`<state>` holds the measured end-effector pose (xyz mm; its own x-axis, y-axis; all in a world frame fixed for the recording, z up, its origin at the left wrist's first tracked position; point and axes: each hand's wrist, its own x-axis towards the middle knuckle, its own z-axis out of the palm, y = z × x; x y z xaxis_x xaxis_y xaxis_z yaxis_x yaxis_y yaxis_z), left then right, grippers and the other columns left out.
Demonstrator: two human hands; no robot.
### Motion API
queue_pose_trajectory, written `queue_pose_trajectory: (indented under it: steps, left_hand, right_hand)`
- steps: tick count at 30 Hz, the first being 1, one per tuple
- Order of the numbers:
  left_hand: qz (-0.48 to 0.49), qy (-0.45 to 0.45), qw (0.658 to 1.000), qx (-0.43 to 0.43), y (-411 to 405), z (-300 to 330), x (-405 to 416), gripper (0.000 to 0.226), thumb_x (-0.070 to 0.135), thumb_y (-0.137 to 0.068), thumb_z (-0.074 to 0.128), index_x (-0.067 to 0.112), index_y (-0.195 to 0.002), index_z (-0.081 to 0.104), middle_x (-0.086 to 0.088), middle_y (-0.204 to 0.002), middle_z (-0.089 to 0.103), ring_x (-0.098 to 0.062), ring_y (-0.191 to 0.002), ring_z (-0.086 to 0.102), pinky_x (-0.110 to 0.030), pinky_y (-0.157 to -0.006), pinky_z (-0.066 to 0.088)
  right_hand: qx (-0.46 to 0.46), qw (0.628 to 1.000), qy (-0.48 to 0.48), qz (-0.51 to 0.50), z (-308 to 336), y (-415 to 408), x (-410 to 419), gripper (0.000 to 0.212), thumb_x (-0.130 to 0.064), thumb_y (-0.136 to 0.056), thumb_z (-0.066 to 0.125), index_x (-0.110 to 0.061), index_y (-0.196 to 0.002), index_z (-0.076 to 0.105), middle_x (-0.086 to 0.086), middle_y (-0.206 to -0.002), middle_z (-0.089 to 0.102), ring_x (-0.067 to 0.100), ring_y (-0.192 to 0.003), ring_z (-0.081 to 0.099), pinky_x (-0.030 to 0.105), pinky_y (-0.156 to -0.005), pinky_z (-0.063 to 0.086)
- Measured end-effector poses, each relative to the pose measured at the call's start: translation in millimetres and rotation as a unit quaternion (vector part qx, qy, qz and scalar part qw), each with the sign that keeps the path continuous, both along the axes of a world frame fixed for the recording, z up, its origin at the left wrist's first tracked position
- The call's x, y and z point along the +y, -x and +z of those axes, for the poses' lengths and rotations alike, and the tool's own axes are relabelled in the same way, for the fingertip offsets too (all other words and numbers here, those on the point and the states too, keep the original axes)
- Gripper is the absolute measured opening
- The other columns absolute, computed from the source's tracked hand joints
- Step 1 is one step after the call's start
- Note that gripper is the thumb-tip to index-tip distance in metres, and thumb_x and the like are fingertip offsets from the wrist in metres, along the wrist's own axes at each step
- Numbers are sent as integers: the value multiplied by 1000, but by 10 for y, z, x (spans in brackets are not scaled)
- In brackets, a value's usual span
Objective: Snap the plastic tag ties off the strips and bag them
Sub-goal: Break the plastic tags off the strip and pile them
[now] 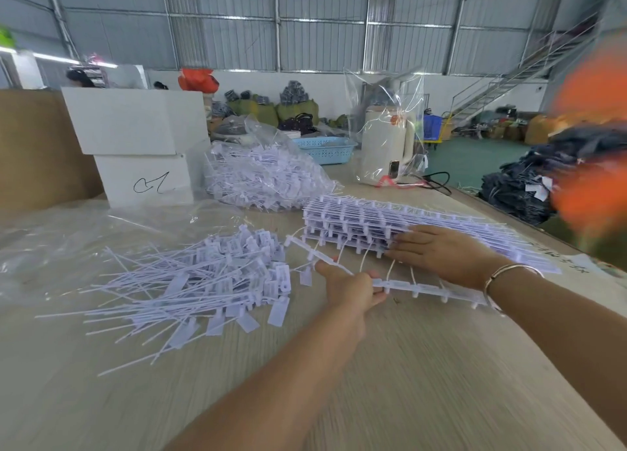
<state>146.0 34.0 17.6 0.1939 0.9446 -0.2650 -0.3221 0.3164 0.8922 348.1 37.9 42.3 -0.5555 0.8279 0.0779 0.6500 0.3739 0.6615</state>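
White plastic tag ties (207,281) lie in a loose heap on the wooden bench (424,365), left of the hands, their thin tails pointing left and their flat tag heads bunched toward the right. The left hand (353,291) grips a bare runner strip (424,286) that runs from the upper left down toward the right wrist; its fingers (376,275) are curled round the strip, and a few thin ties hang from it. The right hand (444,252) lies flat, its fingers (407,238) straight and pressed on the near edge of a stack of uncut strips (390,221), which sits on the bench just beyond the held strip. A bracelet (505,274) circles the right wrist. Behind the heap, a clear plastic bag (268,175) bulges with loose ties, and a sheet of clear plastic (68,247) is spread over the bench at the left. Two white boxes (139,145) are stacked at the back left, the lower one marked with a black scrawl. A cream electric kettle (386,151) wrapped in a clear bag stands at the back, with a light blue basket (325,148) just to its left. Dark folded garments (529,185) are piled off the bench at the right.
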Motion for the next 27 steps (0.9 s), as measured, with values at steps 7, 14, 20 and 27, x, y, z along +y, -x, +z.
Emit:
queue_pose_trajectory:
  steps: [7, 14, 20, 27]
  left_hand:
    - [38, 41, 994, -94, 92, 40, -59, 47, -11, -88, 50, 3, -130, 34, -20, -105, 62, -15, -65, 61, -20, -49, 54]
    - [20, -15, 999, -24, 111, -9, -233, 57, -11, -88, 46, 10, -138, 29, -15, -98, 67, -15, -69, 64, -19, -55, 54]
    - [28, -65, 997, 18, 314, 11, -309, 56, -10, -86, 48, 14, -134, 31, -9, -81, 69, -13, -62, 67, -20, -56, 54]
    - [8, -7, 999, 36, 444, -3, -251, 37, -12, -88, 45, -4, -124, 45, -16, -83, 64, -17, -60, 63, -20, -49, 53]
  right_hand:
    - [43, 997, 44, -44, -6, -35, 53, 69, 2, -93, 37, -29, -149, 13, -7, -157, 17, 10, -145, 12, 24, -110, -11]
    - [41, 997, 48, -55, -18, -27, 70, 70, 2, -93, 36, -29, -150, 9, -13, -157, 5, 8, -145, 6, 22, -110, -13]
    - [36, 998, 27, -43, 26, -82, 29, 95, 8, -87, 44, -36, -145, -17, -10, -147, -31, 23, -145, 13, 33, -115, 6]
    - [18, 993, 4, -118, 49, 217, 5, 58, -10, -94, 42, -26, -147, 26, -6, -159, 3, 12, -143, 20, 42, -116, 4]
